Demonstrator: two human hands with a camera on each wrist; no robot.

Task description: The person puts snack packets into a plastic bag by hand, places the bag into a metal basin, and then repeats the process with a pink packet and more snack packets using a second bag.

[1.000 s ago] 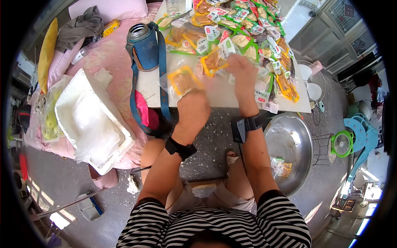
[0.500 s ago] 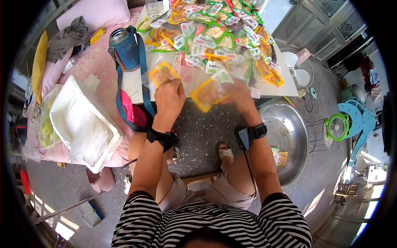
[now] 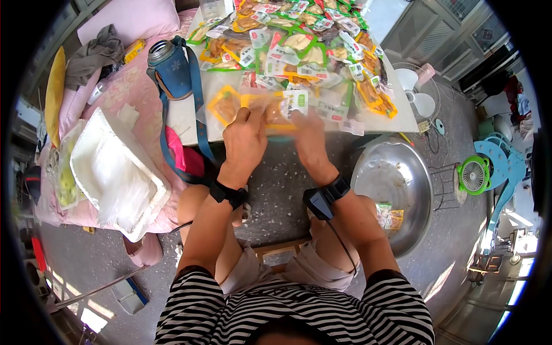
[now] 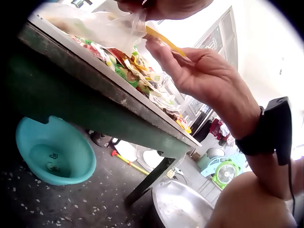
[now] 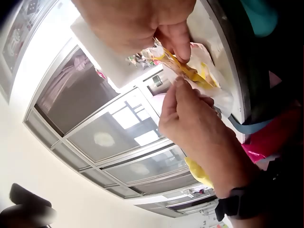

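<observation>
Over the table's near edge, my left hand [image 3: 244, 138] pinches a clear plastic food packet [image 3: 222, 108] with a yellow border. A second yellow-bordered packet [image 3: 275, 110], with a white and green label, spans the gap between my hands. My right hand [image 3: 311, 141], slightly blurred, grips that one near its right end. In the left wrist view the right thumb and fingers [image 4: 166, 57] lie on either side of its yellow edge. Both hands come close together at the packets in the right wrist view, where the left fingertips [image 5: 179, 81] pinch the plastic.
Many similar packets [image 3: 299, 43] are heaped on the white table [image 3: 397, 123]. A blue flask [image 3: 171, 69] with a strap stands at its left. A metal basin [image 3: 397, 155] with packets inside sits right. A white foam box [image 3: 146, 172] lies left; a teal tub [image 4: 57, 152] is under the table.
My right hand has come from the pile down and then left, bringing a yellow-bordered packet to the left hand. The left hand keeps its own packet and has shifted slightly left overall.
</observation>
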